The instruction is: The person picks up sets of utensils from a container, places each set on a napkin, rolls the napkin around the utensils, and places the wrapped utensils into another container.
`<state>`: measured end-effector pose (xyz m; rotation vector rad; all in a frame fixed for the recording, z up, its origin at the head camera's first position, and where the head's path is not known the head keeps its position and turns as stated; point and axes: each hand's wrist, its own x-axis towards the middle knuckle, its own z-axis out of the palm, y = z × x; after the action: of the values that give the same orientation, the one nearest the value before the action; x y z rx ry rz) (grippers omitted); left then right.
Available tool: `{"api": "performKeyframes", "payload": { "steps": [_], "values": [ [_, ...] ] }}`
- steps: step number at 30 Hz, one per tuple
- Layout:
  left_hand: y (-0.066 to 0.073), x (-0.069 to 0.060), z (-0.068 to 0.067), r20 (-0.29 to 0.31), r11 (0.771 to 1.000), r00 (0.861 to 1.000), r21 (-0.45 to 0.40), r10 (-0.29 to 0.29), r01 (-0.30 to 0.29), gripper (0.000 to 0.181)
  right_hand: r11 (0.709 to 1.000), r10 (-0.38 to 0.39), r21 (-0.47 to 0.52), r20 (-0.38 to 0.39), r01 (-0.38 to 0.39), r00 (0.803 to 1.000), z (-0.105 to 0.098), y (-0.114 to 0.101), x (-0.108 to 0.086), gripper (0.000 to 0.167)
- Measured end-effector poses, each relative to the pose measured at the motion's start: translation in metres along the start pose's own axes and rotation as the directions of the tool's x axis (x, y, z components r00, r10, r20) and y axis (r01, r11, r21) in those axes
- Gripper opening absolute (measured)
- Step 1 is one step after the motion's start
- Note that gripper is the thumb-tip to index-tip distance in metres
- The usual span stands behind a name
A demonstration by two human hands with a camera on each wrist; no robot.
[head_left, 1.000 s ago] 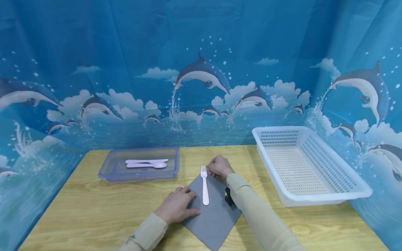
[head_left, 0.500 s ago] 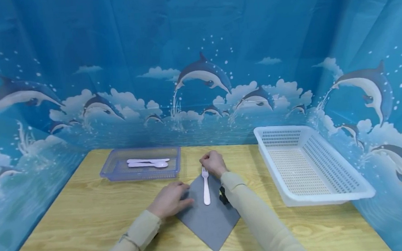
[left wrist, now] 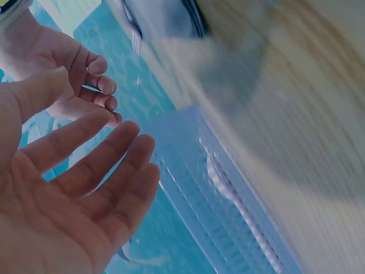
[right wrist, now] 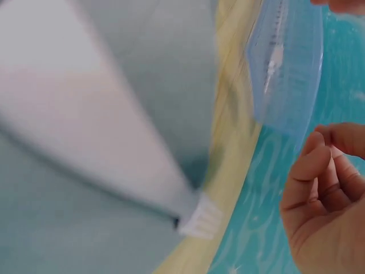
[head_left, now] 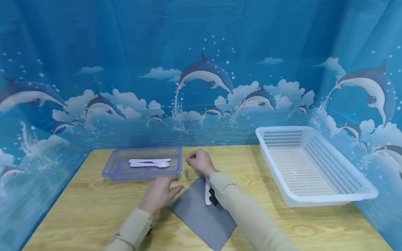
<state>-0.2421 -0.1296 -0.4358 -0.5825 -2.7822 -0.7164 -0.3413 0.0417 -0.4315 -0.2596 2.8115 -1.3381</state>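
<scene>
A pale pink fork [head_left: 207,192] lies on the grey cloth napkin [head_left: 202,223], partly hidden by my right wrist in the head view. Its tines [right wrist: 203,218] point towards the napkin's far corner in the right wrist view. My right hand [head_left: 201,162] is beyond that corner, its fingers loosely curled and holding nothing. Just before the near edge of a clear bluish-purple tray [head_left: 115,175], my left hand [head_left: 159,193] hovers with relaxed fingers [left wrist: 108,148], holding nothing. Inside the tray lie a pink spoon [head_left: 161,165] and a pink knife [head_left: 143,160], side by side.
A white perforated plastic basket [head_left: 280,174] stands on the right of the wooden table [head_left: 69,216]. A blue curtain [head_left: 164,33] printed with dolphins borders the table at the back and sides.
Both hands have left the napkin: the left went up and left towards the tray, the right left past the fork's tines. The fork stays on the napkin.
</scene>
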Motion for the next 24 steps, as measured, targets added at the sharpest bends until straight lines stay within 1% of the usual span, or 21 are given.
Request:
{"api": "performKeyframes", "payload": {
  "steps": [3, 6, 9, 13, 16, 19, 22, 24],
  "values": [
    [-0.007, 0.001, -0.007, -0.047, 1.0, 0.999, 0.005, -0.014, 0.014, 0.031, 0.999, -0.032, -0.04, -0.006, 0.032, 0.999, 0.007, -0.011, 0.001, 0.018],
    [-0.017, 0.001, -0.013, -0.107, 0.999, 0.994, 0.011, -0.035, 0.036, 0.027, 0.995, -0.067, -0.078, 0.002, 0.067, 0.998, 0.015, -0.021, 0.003, 0.017],
    [-0.028, 0.001, -0.019, -0.162, 0.997, 0.984, 0.027, -0.067, 0.072, 0.023, 0.987, -0.121, -0.1, 0.029, 0.124, 0.992, 0.022, -0.029, 0.004, 0.018],
    [-0.042, 0.002, -0.027, -0.223, 0.99, 0.97, 0.069, -0.102, 0.12, 0.019, 0.968, -0.201, -0.14, 0.066, 0.208, 0.977, 0.031, -0.038, 0.007, 0.019],
    [-0.051, 0.003, -0.031, -0.265, 0.984, 0.957, 0.106, -0.115, 0.147, 0.02, 0.938, -0.252, -0.217, 0.11, 0.271, 0.961, 0.037, -0.044, 0.009, 0.021],
    [-0.059, 0.003, -0.033, -0.292, 0.978, 0.948, 0.128, -0.123, 0.167, 0.021, 0.89, -0.293, -0.312, 0.167, 0.332, 0.941, 0.043, -0.049, 0.009, 0.024],
    [-0.064, 0.001, -0.033, -0.315, 0.972, 0.941, 0.152, -0.126, 0.181, 0.022, 0.846, -0.302, -0.389, 0.215, 0.365, 0.929, 0.05, -0.054, 0.009, 0.027],
    [-0.066, 0.001, -0.034, -0.326, 0.968, 0.936, 0.163, -0.129, 0.191, 0.022, 0.817, -0.292, -0.439, 0.243, 0.373, 0.925, 0.056, -0.058, 0.009, 0.035]
  ]
}}
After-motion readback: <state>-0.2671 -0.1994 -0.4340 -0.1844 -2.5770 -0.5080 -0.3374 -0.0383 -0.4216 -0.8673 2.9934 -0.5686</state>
